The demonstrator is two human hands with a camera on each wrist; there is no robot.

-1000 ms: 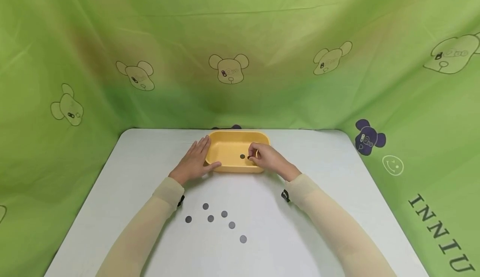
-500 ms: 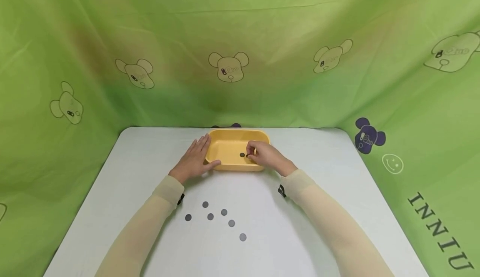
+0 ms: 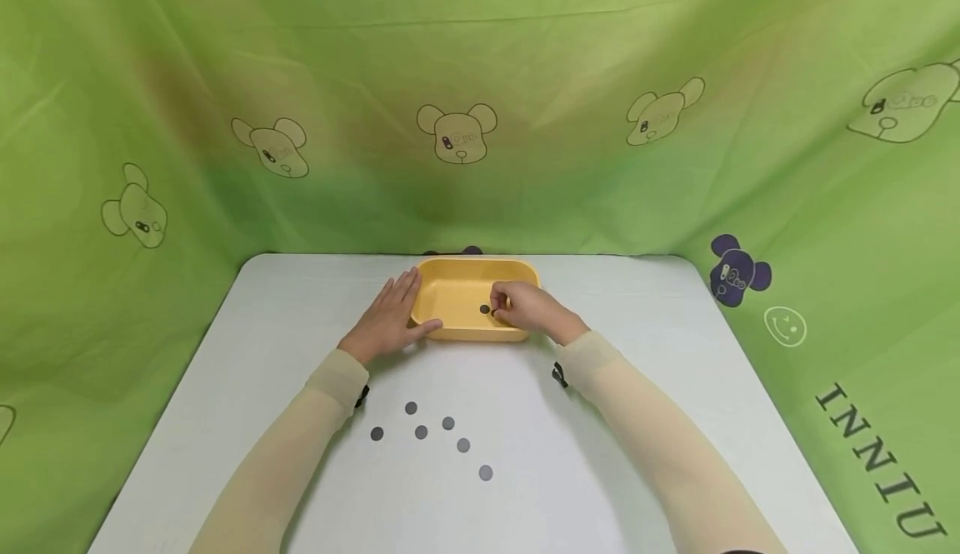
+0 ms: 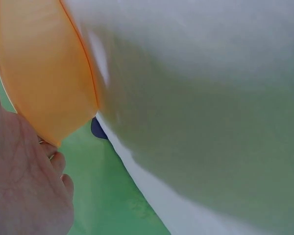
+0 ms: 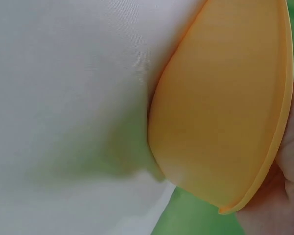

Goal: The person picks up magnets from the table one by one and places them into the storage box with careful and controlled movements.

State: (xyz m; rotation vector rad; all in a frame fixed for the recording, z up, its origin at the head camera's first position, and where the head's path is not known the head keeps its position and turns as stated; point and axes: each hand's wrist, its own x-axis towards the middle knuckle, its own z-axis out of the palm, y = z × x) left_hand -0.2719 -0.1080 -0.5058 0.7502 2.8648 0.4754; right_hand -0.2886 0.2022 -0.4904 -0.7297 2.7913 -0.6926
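A yellow rectangular tray (image 3: pixel 474 335) with rounded corners stands near the table's far edge. My left hand (image 3: pixel 386 321) lies along its left end with the fingers straight, the thumb reaching to the front rim. Over the right end, my right hand (image 3: pixel 528 306) reaches down inside and pinches a small dark round disc (image 3: pixel 494 312) between thumb and fingers, low over the tray floor. Just left of it, another dark disc (image 3: pixel 484 309) lies in the tray. Both wrist views show the tray's outer wall, and in the right one it hides my fingertips.
Several grey discs (image 3: pixel 421 432) lie scattered on the white table (image 3: pixel 570 471) in front of the tray, between my forearms. A green curtain (image 3: pixel 337 221) with bear-head prints hangs right behind the table and along both sides.
My right hand has shifted slightly left inside the tray, bringing the pinched disc closer to the one lying there. The left hand stays on the tray's end.
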